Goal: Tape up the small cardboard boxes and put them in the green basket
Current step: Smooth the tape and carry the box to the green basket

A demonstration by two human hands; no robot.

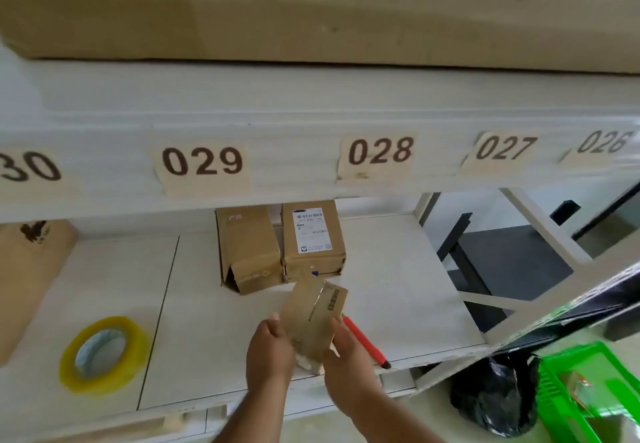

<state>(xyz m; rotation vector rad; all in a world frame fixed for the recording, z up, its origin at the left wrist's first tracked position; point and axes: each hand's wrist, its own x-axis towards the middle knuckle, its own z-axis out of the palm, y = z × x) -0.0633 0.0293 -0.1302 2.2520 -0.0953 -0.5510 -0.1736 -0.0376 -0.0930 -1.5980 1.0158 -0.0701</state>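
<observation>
The basket (568,394) is cut off at the lower right corner. Both hands clasp a small box (313,318) above the shelf (398,286), left hand (270,349) and right hand (346,356) on opposite sides; its near end is hidden between them. Tape roll (104,354) lies left. Two boxes (280,245) stand farther back.

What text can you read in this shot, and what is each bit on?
"30", partly cut off: tan paper tag on the white shelf edge.
"029": tan paper tag.
"028": tan paper tag.
"027": tan paper tag.
"026": tan paper tag.
White shipping label on the right brown cardboard box: too small.
</observation>
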